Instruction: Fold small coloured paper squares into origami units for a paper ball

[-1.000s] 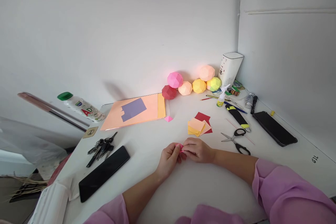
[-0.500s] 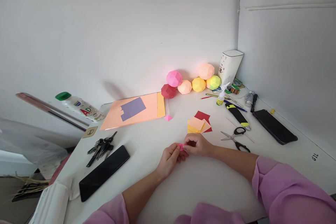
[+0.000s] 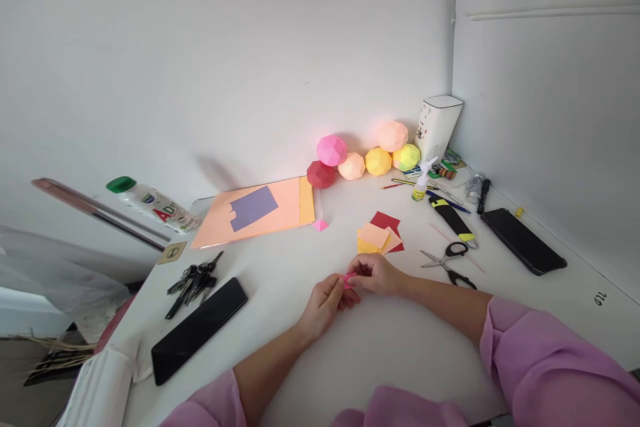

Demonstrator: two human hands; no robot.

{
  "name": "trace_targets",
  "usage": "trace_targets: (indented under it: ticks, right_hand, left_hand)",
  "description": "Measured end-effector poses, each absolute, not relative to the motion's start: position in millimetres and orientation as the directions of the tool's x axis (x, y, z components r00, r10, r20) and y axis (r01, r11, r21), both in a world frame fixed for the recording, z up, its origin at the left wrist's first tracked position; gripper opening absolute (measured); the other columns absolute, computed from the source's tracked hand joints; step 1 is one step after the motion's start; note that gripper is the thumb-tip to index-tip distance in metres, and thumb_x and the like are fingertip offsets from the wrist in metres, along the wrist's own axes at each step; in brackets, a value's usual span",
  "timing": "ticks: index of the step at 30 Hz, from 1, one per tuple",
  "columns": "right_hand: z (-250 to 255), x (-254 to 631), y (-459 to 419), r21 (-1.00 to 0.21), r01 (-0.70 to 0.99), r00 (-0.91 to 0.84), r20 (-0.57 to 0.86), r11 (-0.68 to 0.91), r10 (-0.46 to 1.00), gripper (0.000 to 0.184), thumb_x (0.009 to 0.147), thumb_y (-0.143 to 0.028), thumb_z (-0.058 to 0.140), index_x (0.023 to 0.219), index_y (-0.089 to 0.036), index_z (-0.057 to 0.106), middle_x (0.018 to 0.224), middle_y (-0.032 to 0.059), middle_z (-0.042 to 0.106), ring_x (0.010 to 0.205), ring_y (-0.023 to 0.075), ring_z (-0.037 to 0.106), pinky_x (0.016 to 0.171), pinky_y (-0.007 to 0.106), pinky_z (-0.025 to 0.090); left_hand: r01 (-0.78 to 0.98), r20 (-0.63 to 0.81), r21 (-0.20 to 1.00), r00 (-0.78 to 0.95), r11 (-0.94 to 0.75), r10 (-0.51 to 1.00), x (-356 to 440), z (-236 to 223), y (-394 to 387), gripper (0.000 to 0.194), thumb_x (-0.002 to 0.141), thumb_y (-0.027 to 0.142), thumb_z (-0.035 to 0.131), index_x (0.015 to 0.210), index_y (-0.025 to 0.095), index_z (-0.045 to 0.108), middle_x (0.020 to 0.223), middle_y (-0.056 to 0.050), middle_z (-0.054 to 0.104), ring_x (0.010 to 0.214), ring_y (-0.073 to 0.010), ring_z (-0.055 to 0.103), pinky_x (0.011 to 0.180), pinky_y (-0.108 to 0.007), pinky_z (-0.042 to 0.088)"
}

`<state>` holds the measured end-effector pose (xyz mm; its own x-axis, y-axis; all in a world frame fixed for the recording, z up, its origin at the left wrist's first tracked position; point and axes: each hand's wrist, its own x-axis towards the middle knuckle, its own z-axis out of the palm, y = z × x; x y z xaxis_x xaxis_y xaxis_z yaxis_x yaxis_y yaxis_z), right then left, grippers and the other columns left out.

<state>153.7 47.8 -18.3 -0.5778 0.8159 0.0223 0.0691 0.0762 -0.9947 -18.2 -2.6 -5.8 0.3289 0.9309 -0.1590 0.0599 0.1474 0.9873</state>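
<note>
Between my two hands is a small piece of pink paper [image 3: 349,278], mostly covered by my fingers. My left hand [image 3: 323,303] pinches it from the left. On the other side, my right hand [image 3: 377,275] grips it with thumb and forefinger. Just beyond the hands lies a fanned stack of peach, yellow and red paper pieces [image 3: 375,235]. A small folded pink paper shape [image 3: 321,225] rests by the corner of a peach paper sheet [image 3: 280,203]. Scissors [image 3: 447,260] with black handles lie spread to the right of my right hand.
Several faceted paper balls [image 3: 331,150] stand along the wall. At right are a glue bottle [image 3: 420,188], a utility knife [image 3: 453,220] and a dark phone [image 3: 524,240]. Leftward lie a black slab-like object [image 3: 200,330], keys [image 3: 195,283] and a white bottle [image 3: 153,205] with a green cap.
The fingers of my right hand have shifted very slightly on the pink paper. Everything else looks the same.
</note>
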Motion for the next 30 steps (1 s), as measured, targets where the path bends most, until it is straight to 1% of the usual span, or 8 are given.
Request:
trace_targets:
  ticks: [3,5,10,12,15,20,25,30]
  right_hand:
    - [-16.0,154.9,48.6,-0.997,0.067,-0.602,-0.01,0.038,0.799,0.028,0.075,-0.041,0.067,0.082,-0.014,0.064,0.072,0.0009,0.062,0.064,0.0119,0.056,0.061,0.026,0.047]
    - [-15.5,155.7,49.4,-0.996,0.075,-0.609,-0.008,0.048,0.793,0.028,0.076,-0.041,0.066,0.082,-0.014,0.066,0.072,0.0015,0.062,0.065,0.0123,0.057,0.061,0.026,0.047]
    - [-17.2,154.9,51.1,-0.976,0.048,-0.576,0.147,0.213,0.804,0.022,0.078,-0.037,0.066,0.079,-0.016,0.071,0.076,0.0027,0.061,0.071,0.0129,0.057,0.065,0.026,0.048]
    - [-18.5,154.1,51.3,-0.97,0.03,-0.564,0.184,0.243,0.805,0.02,0.078,-0.036,0.067,0.079,-0.016,0.072,0.077,0.0032,0.061,0.072,0.0131,0.058,0.065,0.026,0.048]
    - [-20.8,153.5,51.3,-0.969,0.019,-0.549,0.195,0.246,0.813,0.021,0.077,-0.037,0.068,0.08,-0.017,0.073,0.076,0.0038,0.061,0.072,0.0135,0.059,0.064,0.026,0.049]
    - [-22.5,153.7,51.3,-0.971,0.041,-0.546,0.177,0.237,0.819,0.024,0.077,-0.04,0.067,0.079,-0.016,0.072,0.077,0.0044,0.062,0.071,0.0141,0.059,0.063,0.027,0.049]
    - [-17.2,153.8,50.6,-0.979,0.075,-0.542,0.117,0.187,0.832,0.023,0.076,-0.038,0.067,0.073,-0.015,0.068,0.075,0.0026,0.06,0.067,0.0123,0.056,0.06,0.025,0.047]
    - [-12.9,154.2,49.0,-0.994,0.066,-0.562,0.032,0.084,0.826,0.021,0.078,-0.033,0.064,0.071,-0.014,0.062,0.072,0.0004,0.058,0.062,0.011,0.053,0.058,0.024,0.044]
  left_hand:
    - [0.066,-0.159,0.987,0.327,0.145,0.932,-19.0,-6.9,-2.8,0.04,0.087,0.053,0.042,0.08,0.016,0.058,0.068,-0.006,0.068,0.059,-0.0159,0.057,0.057,-0.028,0.042]
    - [0.067,-0.162,0.987,0.319,0.148,0.934,-19.0,-6.8,-2.7,0.041,0.086,0.053,0.042,0.078,0.016,0.058,0.067,-0.006,0.067,0.059,-0.0158,0.057,0.057,-0.028,0.042]
    - [0.073,-0.176,0.984,0.289,0.161,0.941,-16.2,-3.8,-2.9,0.041,0.085,0.053,0.044,0.075,0.016,0.058,0.065,-0.006,0.068,0.057,-0.0159,0.056,0.056,-0.028,0.042]
    - [0.08,-0.182,0.983,0.283,0.166,0.942,-15.4,-2.8,-3.3,0.041,0.085,0.054,0.044,0.074,0.016,0.058,0.065,-0.006,0.068,0.057,-0.016,0.056,0.056,-0.028,0.042]
    - [0.087,-0.184,0.982,0.282,0.166,0.942,-15.4,-3.4,-3.5,0.042,0.085,0.053,0.043,0.074,0.016,0.059,0.064,-0.006,0.068,0.057,-0.016,0.056,0.056,-0.028,0.042]
    - [0.089,-0.178,0.983,0.281,0.159,0.943,-16.0,-6.6,-2.9,0.041,0.085,0.052,0.044,0.073,0.016,0.059,0.064,-0.006,0.068,0.056,-0.0157,0.056,0.056,-0.028,0.042]
    - [0.084,-0.165,0.986,0.286,0.147,0.944,-16.1,-6.8,-3.4,0.041,0.085,0.052,0.043,0.076,0.016,0.06,0.067,-0.006,0.069,0.057,-0.0153,0.057,0.056,-0.027,0.043]
    - [0.093,-0.171,0.984,0.274,0.151,0.946,-16.3,-9.3,-3.8,0.032,0.081,0.048,0.054,0.085,0.017,0.06,0.074,-0.006,0.069,0.061,-0.0151,0.058,0.056,-0.026,0.044]
